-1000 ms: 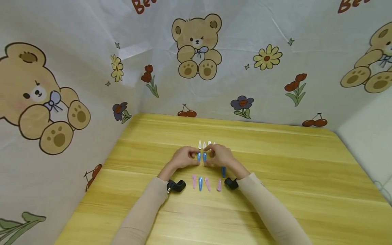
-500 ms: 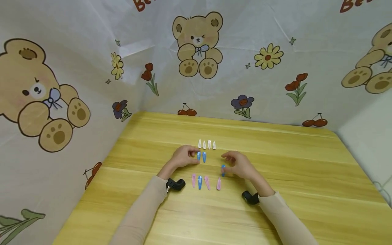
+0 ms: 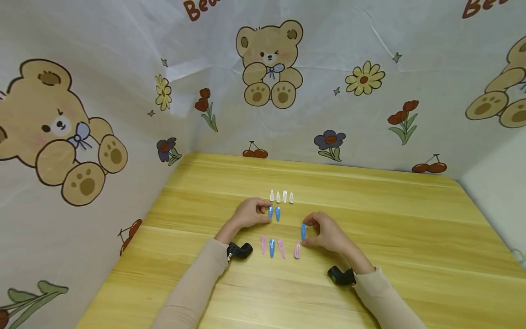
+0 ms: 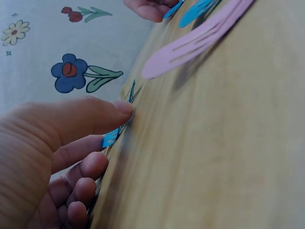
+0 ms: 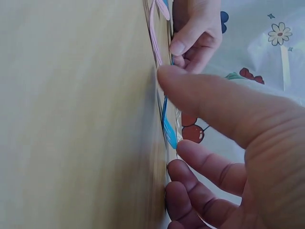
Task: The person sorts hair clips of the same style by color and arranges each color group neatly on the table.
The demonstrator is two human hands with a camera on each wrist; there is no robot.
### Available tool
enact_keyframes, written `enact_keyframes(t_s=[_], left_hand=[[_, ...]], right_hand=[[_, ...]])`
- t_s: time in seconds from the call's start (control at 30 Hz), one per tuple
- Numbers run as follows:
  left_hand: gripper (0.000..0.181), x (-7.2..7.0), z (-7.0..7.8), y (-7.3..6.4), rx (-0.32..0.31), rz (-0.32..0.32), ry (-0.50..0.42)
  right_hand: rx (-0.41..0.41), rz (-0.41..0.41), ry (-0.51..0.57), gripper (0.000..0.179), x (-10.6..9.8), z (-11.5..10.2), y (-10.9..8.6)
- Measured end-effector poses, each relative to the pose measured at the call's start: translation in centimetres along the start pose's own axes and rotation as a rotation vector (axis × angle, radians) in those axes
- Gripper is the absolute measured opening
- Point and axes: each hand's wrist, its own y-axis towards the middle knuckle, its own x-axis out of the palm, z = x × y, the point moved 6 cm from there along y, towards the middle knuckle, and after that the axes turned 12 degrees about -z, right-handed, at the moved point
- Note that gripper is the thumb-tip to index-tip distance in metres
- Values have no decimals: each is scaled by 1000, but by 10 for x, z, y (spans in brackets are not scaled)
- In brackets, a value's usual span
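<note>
My left hand (image 3: 250,213) pinches a blue snap hair clip (image 3: 270,213) lengthwise between thumb and index finger, low on the table. Just right of it lies another blue clip (image 3: 278,214). Farther right, the thumb and index finger of my right hand (image 3: 330,233) span a third blue clip (image 3: 303,232) at its two ends. The right wrist view has the index fingertip at the tip of that clip (image 5: 169,134), with the thumb partly covering the other end. Several white clips (image 3: 285,197) form a row behind.
Nearer me is a loose row: a pink clip (image 3: 263,245), a blue clip (image 3: 272,248), a slanted pink clip (image 3: 281,248) and another pink clip (image 3: 297,250). A bear-printed cloth (image 3: 296,123) hangs behind and left of the wooden table (image 3: 370,210).
My right hand has left the second blue clip of the left pair, moved right and toward me, and closed its thumb and index finger on the separate blue clip. The left hand has stayed put.
</note>
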Motion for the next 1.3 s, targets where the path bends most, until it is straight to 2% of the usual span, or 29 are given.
enact_keyframes(t_s=[0.13,0.33,0.6,0.8,1.0,1.3], left_hand=[[49,-3,-1,0,1,5,3],[48,-10,-4,-3,-10,36,0],[48,-4,-6,-9,-21,25,-9],[48,0,-7,-7,-29,23,-7],[48,-1,-2,1,-6,25,6],[47,2,-2,3,-20,14,8]], right_hand=[[7,14,-17,48,0,-1,3],[-35,16,-33,43,-1,-7,10],[-21,7,35,43,-2,-8,25],[1,-41,76,43,-6,-14,46],[28,-71,68,44,-9,-14,66],[36,-117,47,43,-3,-14,76]])
